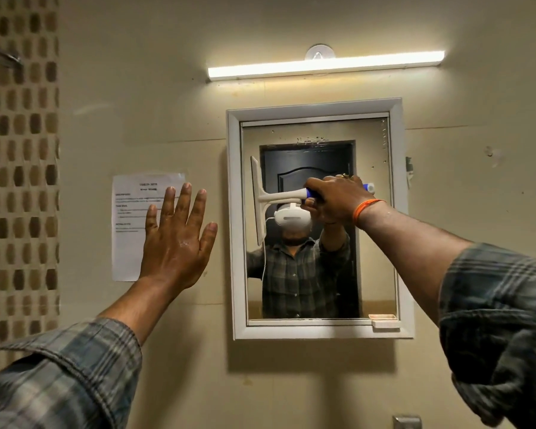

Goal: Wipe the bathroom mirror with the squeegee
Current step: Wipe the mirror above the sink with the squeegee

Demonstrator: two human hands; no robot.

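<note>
The bathroom mirror (pixel 375 243) hangs on the beige wall in a white frame (pixel 234 227). My right hand (pixel 334 201) grips the blue-and-white handle of a white squeegee (pixel 259 199). Its blade stands vertical against the glass near the mirror's left edge, at mid-height. My left hand (pixel 177 239) is held up flat with fingers spread, over the wall to the left of the mirror, holding nothing. The glass reflects a person in a plaid shirt with a white headset.
A lit tube light (pixel 325 65) runs above the mirror. A printed paper sheet (pixel 127 230) is stuck to the wall behind my left hand. Mosaic tiles (pixel 19 181) cover the far left wall. A small soap dish (pixel 384 322) sits at the frame's lower right.
</note>
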